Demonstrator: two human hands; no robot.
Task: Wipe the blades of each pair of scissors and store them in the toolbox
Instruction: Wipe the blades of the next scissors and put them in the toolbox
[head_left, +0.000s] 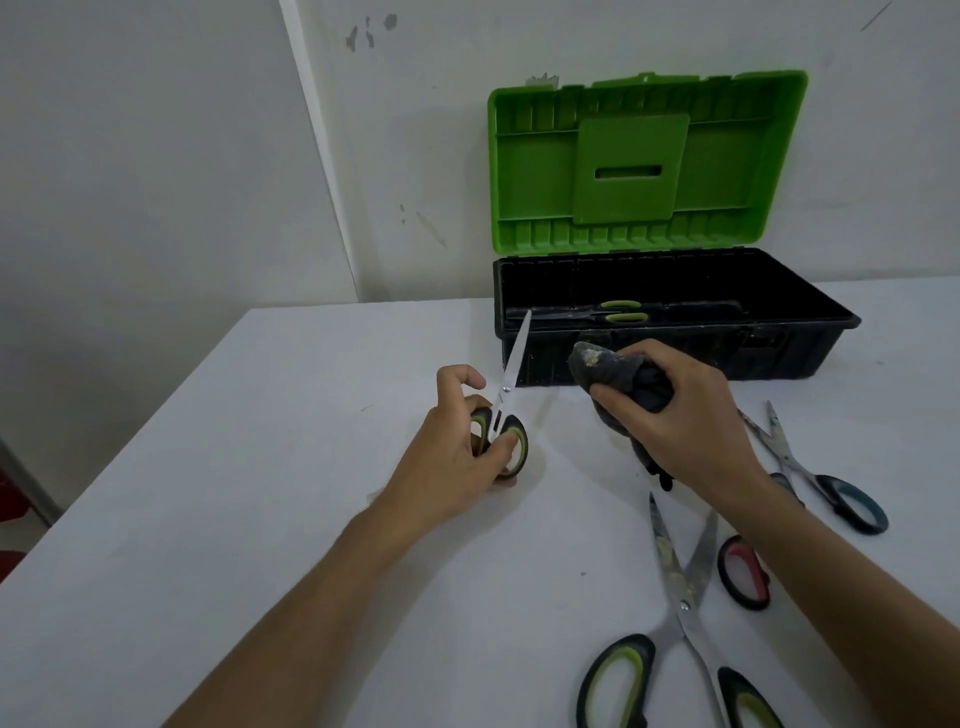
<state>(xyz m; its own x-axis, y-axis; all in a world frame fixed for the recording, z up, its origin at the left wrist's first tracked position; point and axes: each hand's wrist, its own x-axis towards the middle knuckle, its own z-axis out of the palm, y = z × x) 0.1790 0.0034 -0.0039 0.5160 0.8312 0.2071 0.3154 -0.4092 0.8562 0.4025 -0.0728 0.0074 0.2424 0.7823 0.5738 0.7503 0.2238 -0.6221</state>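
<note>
The left hand (457, 441) reaches out over the white table (260, 493), wrist turned inward, fingers curled around the black-and-green handles of a pair of scissors (506, 410) whose closed blades point up and away toward the toolbox (675, 332). The right hand (675, 410) is held just beside it, palm down, fingers clenched on a bunched dark cloth (608, 369). The toolbox stands open at the table's back, one pair of green-handled scissors (602, 312) inside. Three more pairs lie near the right forearm: green-handled (680, 623), red-handled (743, 571), and blue-handled (810, 467).
</note>
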